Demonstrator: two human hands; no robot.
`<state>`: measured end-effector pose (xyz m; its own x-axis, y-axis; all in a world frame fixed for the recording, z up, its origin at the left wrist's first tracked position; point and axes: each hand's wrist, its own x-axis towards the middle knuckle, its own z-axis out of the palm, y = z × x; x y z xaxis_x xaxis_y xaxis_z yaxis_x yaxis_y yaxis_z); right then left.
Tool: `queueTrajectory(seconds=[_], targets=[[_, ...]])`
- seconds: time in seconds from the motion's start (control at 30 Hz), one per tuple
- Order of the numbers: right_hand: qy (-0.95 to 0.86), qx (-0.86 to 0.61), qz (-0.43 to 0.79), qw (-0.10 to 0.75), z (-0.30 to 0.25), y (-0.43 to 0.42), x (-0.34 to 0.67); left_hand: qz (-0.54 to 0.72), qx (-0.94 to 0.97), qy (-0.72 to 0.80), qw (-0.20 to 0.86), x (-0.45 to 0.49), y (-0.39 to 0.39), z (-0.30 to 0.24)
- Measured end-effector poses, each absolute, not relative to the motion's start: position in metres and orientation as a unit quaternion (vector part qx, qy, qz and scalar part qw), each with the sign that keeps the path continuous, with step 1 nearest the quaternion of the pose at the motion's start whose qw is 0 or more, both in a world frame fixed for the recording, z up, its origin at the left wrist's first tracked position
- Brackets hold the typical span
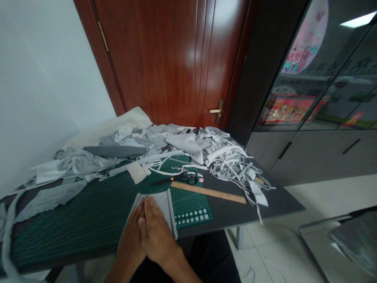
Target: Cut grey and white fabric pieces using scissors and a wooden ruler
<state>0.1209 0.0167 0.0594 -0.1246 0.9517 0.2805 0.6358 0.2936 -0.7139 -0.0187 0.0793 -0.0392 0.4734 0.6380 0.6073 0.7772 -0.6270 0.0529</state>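
Both my hands lie side by side, touching, on a piece of grey fabric point(163, 200) at the front edge of the table. My left hand point(133, 232) rests flat on its left part, partly covered by the other hand. Fingers stretched out, my right hand point(156, 228) presses flat on the middle of the cloth. A folded or rolled strip runs along the right edge of the fabric. Just beyond it lie black scissors point(188, 177) with their blades pointing left, and a wooden ruler point(209, 192). A small pink piece point(201, 180) sits beside the scissor handles.
Green cutting mats point(73, 220) cover much of the dark table point(277, 200). Heaps of grey and white fabric scraps point(156, 139) line the back, with tangled strips point(232, 165) at the right. A wooden door point(159, 59) and a cabinet point(324, 153) stand behind.
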Motion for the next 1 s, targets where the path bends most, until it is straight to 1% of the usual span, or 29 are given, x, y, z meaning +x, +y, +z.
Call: queueTrajectory(seconds=[0.1,0.27,0.4,0.6,1.0], targets=[[-0.711,-0.579,0.197,0.346,0.053,0.03,0.123,-0.271,-0.855,-0.412,0.161,-0.014,0.076,-0.031],[-0.709,-0.618,0.156,0.303,0.046,0.037,0.153,-0.234,-0.861,-0.415,0.179,-0.003,0.071,-0.01],[-0.693,-0.652,0.131,0.278,0.041,0.036,0.172,-0.239,-0.859,-0.417,0.175,-0.002,0.069,-0.005],[-0.675,-0.684,0.094,0.262,0.037,0.03,0.189,-0.24,-0.859,-0.426,0.15,-0.003,0.069,-0.004],[-0.666,-0.692,0.1,0.26,0.04,0.026,0.196,-0.246,-0.86,-0.425,0.141,-0.005,0.072,-0.007]])
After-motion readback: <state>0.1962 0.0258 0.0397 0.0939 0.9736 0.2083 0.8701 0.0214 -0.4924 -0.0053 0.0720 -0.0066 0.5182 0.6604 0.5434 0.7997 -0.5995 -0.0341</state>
